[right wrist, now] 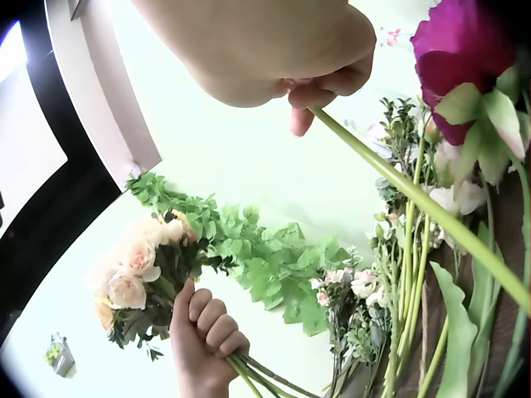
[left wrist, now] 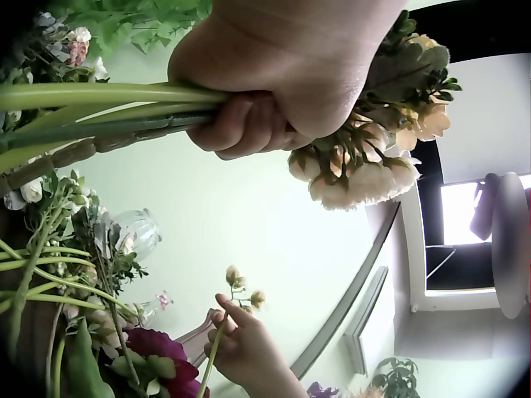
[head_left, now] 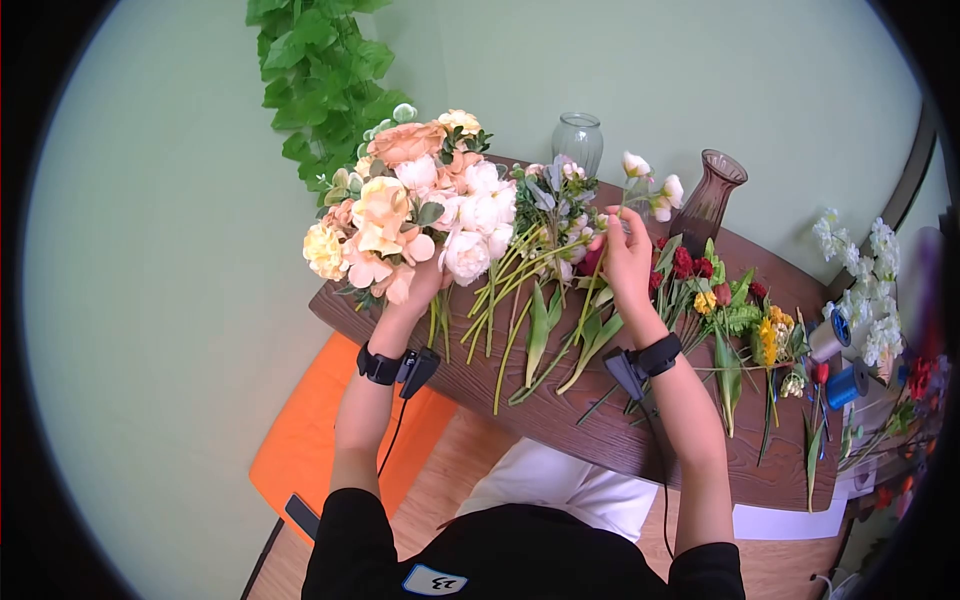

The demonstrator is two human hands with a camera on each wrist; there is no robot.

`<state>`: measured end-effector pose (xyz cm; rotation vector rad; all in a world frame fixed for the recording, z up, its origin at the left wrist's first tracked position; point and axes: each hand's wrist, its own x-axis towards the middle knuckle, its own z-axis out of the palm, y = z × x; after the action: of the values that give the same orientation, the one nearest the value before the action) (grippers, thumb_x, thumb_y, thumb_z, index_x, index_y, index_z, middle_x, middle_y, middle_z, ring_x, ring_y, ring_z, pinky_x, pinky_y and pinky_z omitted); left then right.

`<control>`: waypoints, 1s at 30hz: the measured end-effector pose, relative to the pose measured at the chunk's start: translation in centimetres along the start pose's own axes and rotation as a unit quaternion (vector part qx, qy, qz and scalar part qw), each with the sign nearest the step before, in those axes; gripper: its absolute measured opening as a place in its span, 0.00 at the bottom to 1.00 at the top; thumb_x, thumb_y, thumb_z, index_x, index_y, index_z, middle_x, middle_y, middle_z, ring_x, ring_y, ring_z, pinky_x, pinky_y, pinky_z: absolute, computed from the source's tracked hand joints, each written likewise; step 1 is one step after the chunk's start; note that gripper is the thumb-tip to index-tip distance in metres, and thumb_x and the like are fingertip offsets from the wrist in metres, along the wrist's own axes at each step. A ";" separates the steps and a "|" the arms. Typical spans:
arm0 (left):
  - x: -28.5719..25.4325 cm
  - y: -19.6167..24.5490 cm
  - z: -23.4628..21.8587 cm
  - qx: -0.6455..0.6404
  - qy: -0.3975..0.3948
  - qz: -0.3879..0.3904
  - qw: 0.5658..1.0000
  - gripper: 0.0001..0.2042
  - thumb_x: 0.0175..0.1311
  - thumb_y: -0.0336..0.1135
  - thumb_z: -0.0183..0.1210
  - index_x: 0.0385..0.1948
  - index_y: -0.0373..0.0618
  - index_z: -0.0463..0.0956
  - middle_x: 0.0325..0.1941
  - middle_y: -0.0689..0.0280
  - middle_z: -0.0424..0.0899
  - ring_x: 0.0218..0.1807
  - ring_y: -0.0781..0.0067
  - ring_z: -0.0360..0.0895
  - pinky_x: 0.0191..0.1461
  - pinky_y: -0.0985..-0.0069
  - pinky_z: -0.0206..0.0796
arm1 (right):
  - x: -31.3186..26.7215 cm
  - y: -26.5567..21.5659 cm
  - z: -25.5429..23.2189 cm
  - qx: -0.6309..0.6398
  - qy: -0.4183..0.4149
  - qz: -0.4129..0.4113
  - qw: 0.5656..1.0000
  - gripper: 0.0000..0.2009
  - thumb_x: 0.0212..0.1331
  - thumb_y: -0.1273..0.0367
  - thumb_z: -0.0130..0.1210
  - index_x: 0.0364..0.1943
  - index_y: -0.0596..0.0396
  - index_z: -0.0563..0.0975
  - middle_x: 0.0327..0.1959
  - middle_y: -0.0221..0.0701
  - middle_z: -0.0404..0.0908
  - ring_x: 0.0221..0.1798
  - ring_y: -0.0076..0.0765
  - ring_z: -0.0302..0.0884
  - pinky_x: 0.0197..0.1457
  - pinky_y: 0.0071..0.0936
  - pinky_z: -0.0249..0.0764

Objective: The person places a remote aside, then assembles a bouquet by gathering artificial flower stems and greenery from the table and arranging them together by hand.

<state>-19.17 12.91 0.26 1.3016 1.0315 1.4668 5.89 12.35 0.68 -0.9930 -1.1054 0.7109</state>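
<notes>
A full bouquet of peach, cream and white artificial flowers (head_left: 400, 210) stands upright in my left hand (head_left: 428, 282). In the left wrist view, the fingers curl tightly round its bundle of green stems (left wrist: 99, 104). My right hand (head_left: 628, 262) is raised over the table's middle, pinching the green stem (right wrist: 415, 195) of a small spray of white blossoms (head_left: 672, 190). The blossoms rise beyond its fingertips, while the stem slants down toward the table. Below that hand lie loose stems and a magenta flower (right wrist: 460, 66).
A dark wooden table (head_left: 560, 435) carries several loose flowers, with red roses (head_left: 684, 264) to the right. At the back stand a clear glass vase (head_left: 578, 150) and a purplish vase (head_left: 708, 200). Ribbon spools (head_left: 848, 383) sit at the right edge. An orange seat (head_left: 320, 430) is at left.
</notes>
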 end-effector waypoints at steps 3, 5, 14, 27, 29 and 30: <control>2.7 -6.4 -2.5 0.151 -0.053 0.280 0.947 0.14 0.60 0.37 0.47 0.47 0.48 0.61 0.36 0.69 0.70 0.28 0.83 0.68 0.25 0.87 0.61 | -1.0 -1.4 1.4 -0.003 -0.051 -0.050 0.997 0.09 0.59 0.68 0.42 0.41 0.54 0.68 0.15 0.24 0.71 0.13 0.10 0.55 0.16 0.12 0.52; 2.3 -6.4 -2.7 0.149 -0.055 0.278 0.947 0.14 0.60 0.37 0.47 0.47 0.48 0.61 0.35 0.69 0.70 0.28 0.83 0.68 0.25 0.87 0.61 | -2.2 -3.1 2.4 -0.037 -0.079 -0.066 0.994 0.09 0.59 0.69 0.43 0.41 0.55 0.68 0.15 0.24 0.72 0.15 0.11 0.58 0.18 0.13 0.54; -0.5 -6.9 -2.6 0.135 -0.066 0.263 0.953 0.14 0.60 0.37 0.47 0.46 0.48 0.62 0.34 0.69 0.70 0.27 0.83 0.67 0.24 0.87 0.60 | -5.1 -3.5 4.7 -0.193 -0.120 -0.260 0.939 0.14 0.47 0.72 0.51 0.41 0.58 0.69 0.27 0.37 0.73 0.30 0.36 0.72 0.33 0.27 0.66; -2.8 -7.3 -2.6 0.111 -0.078 0.241 0.961 0.13 0.59 0.38 0.47 0.45 0.47 0.62 0.32 0.70 0.69 0.26 0.84 0.66 0.24 0.86 0.58 | -5.5 -3.2 3.0 -0.247 -0.176 -0.276 0.912 0.21 0.43 0.69 0.55 0.46 0.57 0.69 0.46 0.37 0.70 0.50 0.40 0.66 0.54 0.32 0.60; -2.4 -7.1 -2.2 0.108 -0.079 0.236 0.962 0.13 0.59 0.38 0.47 0.45 0.47 0.62 0.32 0.70 0.69 0.25 0.84 0.66 0.23 0.86 0.58 | -5.5 -3.0 2.9 -0.237 -0.181 -0.277 0.913 0.21 0.44 0.68 0.55 0.46 0.57 0.68 0.46 0.36 0.69 0.50 0.39 0.66 0.55 0.32 0.60; -2.7 -7.1 -2.2 0.106 -0.080 0.235 0.963 0.13 0.59 0.38 0.47 0.45 0.47 0.62 0.31 0.70 0.69 0.25 0.84 0.66 0.23 0.86 0.58 | -5.5 -3.0 2.9 -0.228 -0.186 -0.278 0.914 0.22 0.44 0.68 0.55 0.46 0.57 0.68 0.47 0.36 0.69 0.50 0.37 0.66 0.55 0.31 0.60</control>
<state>-20.60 12.09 -7.50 1.8834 0.8225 1.5890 1.43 7.23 1.66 -0.8725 -1.8524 0.1697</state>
